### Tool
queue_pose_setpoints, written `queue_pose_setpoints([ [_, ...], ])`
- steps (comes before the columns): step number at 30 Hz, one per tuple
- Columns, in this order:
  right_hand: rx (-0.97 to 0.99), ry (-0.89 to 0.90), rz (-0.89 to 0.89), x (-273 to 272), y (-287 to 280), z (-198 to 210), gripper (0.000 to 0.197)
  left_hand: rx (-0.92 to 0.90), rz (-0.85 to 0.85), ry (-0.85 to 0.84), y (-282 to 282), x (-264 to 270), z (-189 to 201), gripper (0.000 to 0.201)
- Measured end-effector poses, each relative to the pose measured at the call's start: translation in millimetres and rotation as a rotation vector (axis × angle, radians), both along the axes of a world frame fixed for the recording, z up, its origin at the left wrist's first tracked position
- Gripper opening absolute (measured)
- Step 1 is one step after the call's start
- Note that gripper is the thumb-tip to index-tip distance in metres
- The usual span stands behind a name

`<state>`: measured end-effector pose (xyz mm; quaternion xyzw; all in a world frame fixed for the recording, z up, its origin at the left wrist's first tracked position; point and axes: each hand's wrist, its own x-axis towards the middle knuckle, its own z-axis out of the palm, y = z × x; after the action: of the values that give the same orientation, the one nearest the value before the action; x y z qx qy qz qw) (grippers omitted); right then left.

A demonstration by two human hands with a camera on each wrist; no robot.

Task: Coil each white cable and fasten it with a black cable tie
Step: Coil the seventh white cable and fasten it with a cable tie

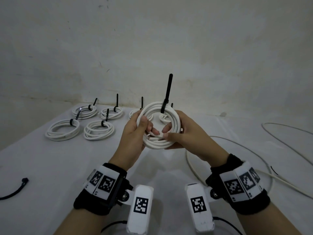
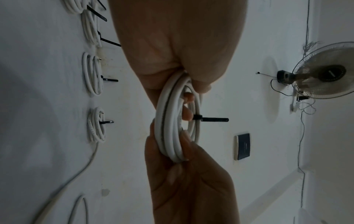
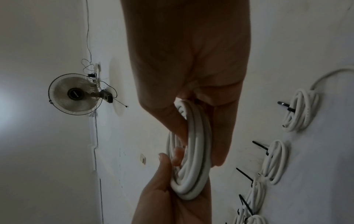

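A coiled white cable (image 1: 158, 143) is held upright above the table between both hands. A black cable tie (image 1: 166, 94) wraps its top, the long tail sticking straight up. My left hand (image 1: 135, 131) grips the coil's left side, thumb across the front. My right hand (image 1: 183, 133) grips the right side, fingers curled through the ring. In the left wrist view the coil (image 2: 170, 121) shows edge-on with the tie (image 2: 210, 119) jutting out. The right wrist view shows the coil (image 3: 193, 159) pinched between both hands.
Several tied coils (image 1: 63, 129) lie in rows at the far left of the white table (image 1: 50, 167), two more behind the held coil. A loose white cable (image 1: 250, 160) loops at the right. A spare black tie (image 1: 15, 190) lies near the left edge. Wall close behind.
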<state>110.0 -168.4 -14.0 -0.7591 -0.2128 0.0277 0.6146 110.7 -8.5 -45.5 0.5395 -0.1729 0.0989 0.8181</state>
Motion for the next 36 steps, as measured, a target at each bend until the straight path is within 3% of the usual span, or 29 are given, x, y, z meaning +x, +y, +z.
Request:
queue_pose_setpoints([
  [4, -0.112, -0.254, -0.261, 11.7, -5.6, -1.9, 0.033, 0.005, -0.018, 0.036, -4.4, 0.1, -2.7, 0.023],
  [8, 0.015, -0.391, -0.446, 17.4, -12.1, -0.8, 0.005, 0.033, -0.086, 0.068, -8.8, -1.7, -3.2, 0.028],
  [13, 0.029, -0.451, -0.497, 20.3, -17.8, -1.9, 0.016, 0.05, -0.13, 0.099, -12.9, -4.1, -5.3, 0.038],
  [17, -0.016, -0.543, -0.522, 18.8, -18.3, -1.7, 0.015, 0.077, -0.147, 0.082, -15.1, -5.7, -4.5, 0.034],
  [22, -0.042, -0.477, -0.501, 18.0, -14.1, -2.0, 0.003, 0.055, -0.067, 0.071, -17.7, -5.7, -5.1, 0.026],
  [26, 0.015, -0.108, -0.311, 15.4, -7.5, -7.6, 0.028, -0.095, -0.003, 0.091, -13.0, -2.4, -3.3, 0.023],
  [28, 0.03, -0.077, -0.277, 14.8, -4.4, -11.8, 0.025, -0.099, 0.002, 0.139, -7.9, -0.9, -1.6, 0.022],
  [33, 0.027, -0.154, -0.37, 20.8, -1.5, -28.4, 0.01, 0.423, 0.199, 0.159, 0.7, 1.5, -6.5, 0.023],
  [36, 0.024, -0.07, -0.309, 24.2, 0.6, -39.0, 0.013, 0.492, 0.213, 0.203, 4.9, 4.9, -12.0, 0.027],
])
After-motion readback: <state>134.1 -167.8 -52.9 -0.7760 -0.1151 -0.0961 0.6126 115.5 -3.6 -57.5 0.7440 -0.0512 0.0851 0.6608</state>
